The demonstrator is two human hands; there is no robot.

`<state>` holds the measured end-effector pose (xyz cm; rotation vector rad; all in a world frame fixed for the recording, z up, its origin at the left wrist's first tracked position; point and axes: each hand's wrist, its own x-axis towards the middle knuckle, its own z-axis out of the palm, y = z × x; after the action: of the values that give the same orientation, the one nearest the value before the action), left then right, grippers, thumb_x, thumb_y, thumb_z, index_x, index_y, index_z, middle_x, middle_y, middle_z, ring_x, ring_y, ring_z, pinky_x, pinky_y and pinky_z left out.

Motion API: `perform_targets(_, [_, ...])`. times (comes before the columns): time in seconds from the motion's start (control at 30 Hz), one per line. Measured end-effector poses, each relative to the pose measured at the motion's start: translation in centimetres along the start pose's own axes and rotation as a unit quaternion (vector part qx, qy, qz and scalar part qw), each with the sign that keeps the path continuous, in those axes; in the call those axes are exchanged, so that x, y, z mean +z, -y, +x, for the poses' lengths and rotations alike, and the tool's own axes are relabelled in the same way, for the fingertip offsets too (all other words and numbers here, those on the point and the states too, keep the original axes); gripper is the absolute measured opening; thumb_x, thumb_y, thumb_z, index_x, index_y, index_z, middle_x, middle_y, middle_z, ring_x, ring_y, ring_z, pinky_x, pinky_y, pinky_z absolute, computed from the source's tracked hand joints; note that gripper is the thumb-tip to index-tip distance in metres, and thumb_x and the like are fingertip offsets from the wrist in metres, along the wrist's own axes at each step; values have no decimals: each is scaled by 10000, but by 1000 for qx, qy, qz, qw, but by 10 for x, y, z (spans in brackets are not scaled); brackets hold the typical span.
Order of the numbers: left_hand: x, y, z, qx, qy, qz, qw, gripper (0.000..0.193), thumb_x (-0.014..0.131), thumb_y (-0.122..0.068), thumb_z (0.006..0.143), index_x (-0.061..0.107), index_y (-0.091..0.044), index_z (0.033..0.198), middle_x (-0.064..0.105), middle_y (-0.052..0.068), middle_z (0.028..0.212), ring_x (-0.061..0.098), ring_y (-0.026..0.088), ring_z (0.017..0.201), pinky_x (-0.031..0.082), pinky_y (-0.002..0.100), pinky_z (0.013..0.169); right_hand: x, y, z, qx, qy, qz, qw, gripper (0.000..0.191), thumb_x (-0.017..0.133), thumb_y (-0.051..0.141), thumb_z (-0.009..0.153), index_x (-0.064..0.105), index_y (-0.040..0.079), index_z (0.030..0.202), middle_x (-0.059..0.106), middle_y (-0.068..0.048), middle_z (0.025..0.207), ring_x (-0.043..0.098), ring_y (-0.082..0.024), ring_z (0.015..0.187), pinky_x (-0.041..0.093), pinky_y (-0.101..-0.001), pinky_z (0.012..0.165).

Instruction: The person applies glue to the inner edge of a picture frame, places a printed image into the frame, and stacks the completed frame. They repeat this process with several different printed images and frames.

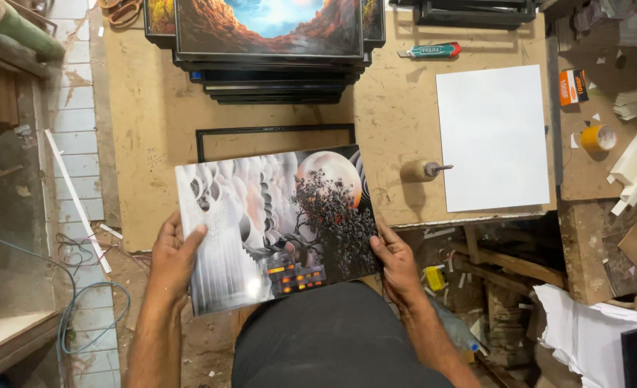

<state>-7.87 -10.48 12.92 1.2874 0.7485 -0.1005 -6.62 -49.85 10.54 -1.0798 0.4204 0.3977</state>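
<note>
Holding glossy art print (275, 226) by both edges, left hand (172, 253) and right hand (397, 262) fingers clamped on it, above surface (390, 122) near empty black frame (275, 133); seating it likely needs square alignment.

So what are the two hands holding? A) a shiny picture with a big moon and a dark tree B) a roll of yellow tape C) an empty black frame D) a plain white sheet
A: the left hand and the right hand grip the two side edges of the glossy moon-and-tree print, lifted over the empty black frame lying on the workbench.
</note>
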Motion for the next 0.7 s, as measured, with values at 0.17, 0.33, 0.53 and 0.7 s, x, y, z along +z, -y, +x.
perform_targets(0.17, [-34, 50, 15, -3, 2, 37, 999, 590, 512, 115, 896, 479, -1, 1474, 655, 161, 1223, 626, 157, 1056, 500, 284, 905, 8, -35, 12, -53, -23, -77, 995, 567, 637, 104, 975, 457, -27, 1497, 575, -109, 1478, 558, -147, 1305, 425, -287, 1097])
perform_targets(0.33, [-33, 82, 48, 83, 5, 51, 995, 592, 441, 126, 881, 453, 13, 1463, 646, 114, 1293, 620, 138, 1127, 497, 257, 949, 8, -52, 50, -200, -95, -433, 874, 530, 776, 115, 907, 620, -12, 1397, 635, -122, 1202, 597, -195, 1067, 483, -301, 946])
perform_targets(0.53, [-33, 87, 62, 119, 5, 140, 983, 577, 569, 71, 911, 472, -23, 1471, 633, 106, 1226, 613, 155, 1087, 504, 295, 950, 11, -48, 87, -274, -126, -514, 803, 531, 821, 67, 839, 668, 16, 1344, 618, -120, 1040, 612, -232, 943, 526, -342, 831])
perform_targets(0.7, [-30, 90, 67, 178, -8, 252, 951, 598, 638, 54, 895, 513, -46, 1472, 478, 113, 1274, 583, 187, 1095, 508, 323, 944, 12, -46, 94, -285, -122, -539, 783, 530, 805, 52, 850, 655, 39, 1358, 617, -128, 1069, 614, -252, 983, 528, -347, 852])
